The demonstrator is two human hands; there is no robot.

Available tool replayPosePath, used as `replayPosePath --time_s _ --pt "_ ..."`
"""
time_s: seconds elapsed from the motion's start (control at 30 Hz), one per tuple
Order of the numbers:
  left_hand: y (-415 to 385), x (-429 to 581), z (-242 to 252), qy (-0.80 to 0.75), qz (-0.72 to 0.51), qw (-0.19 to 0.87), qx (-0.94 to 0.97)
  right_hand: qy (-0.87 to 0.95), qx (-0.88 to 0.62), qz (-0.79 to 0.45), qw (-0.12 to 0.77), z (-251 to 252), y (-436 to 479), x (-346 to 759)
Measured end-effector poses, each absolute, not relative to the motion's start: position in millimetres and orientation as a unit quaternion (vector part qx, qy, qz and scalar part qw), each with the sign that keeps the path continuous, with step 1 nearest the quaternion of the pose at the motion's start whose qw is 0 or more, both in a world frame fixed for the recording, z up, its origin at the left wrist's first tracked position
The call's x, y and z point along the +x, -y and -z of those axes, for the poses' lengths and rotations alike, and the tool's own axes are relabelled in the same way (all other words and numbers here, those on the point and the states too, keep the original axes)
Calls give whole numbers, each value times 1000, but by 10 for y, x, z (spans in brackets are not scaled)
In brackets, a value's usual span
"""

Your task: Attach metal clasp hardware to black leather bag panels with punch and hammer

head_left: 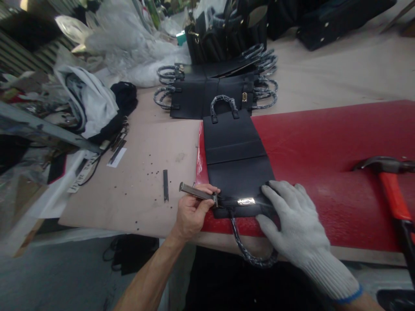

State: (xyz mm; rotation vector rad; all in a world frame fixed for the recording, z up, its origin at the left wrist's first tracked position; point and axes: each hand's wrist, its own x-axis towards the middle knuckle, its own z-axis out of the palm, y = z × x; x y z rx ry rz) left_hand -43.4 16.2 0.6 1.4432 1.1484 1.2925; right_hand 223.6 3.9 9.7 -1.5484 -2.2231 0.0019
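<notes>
My bare left hand [192, 212] is closed around a metal punch [197, 191], held tilted with its wider end against the left edge of a black bag panel [233, 149]. The panel lies flat, with a plastic-wrapped handle [223, 101] at its far end and another handle [248, 255] hanging over the table's front edge. A shiny gold clasp [246, 201] sits on the strap between my hands. In a white knit glove, my right hand [293, 220] rests on the panel's near right corner, fingers stretched and thumb apart, holding nothing.
A red mat [324, 172] lies under the panel, with a red-handled hammer [394, 194] at right. Another dark metal tool [165, 185] lies left, among small black bits. Stacked bag panels [191, 97], standing black bags [227, 39] and clear plastic [129, 47] are behind.
</notes>
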Motion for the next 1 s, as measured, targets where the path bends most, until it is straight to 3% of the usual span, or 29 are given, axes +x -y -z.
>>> replayPosePath --time_s 0.43,0.77,0.9,1.0 --pt "-149 -440 54 -438 -527 445 577 802 -560 4 208 -118 -30 2230" --pt "-168 -417 35 -450 -486 343 666 798 -560 -11 222 -108 -21 2224" --pt "-154 -407 27 -451 -479 298 692 797 -539 -77 263 -229 102 2373" --pt "-146 -388 23 -444 -482 268 706 744 -611 -39 267 -374 195 2714"
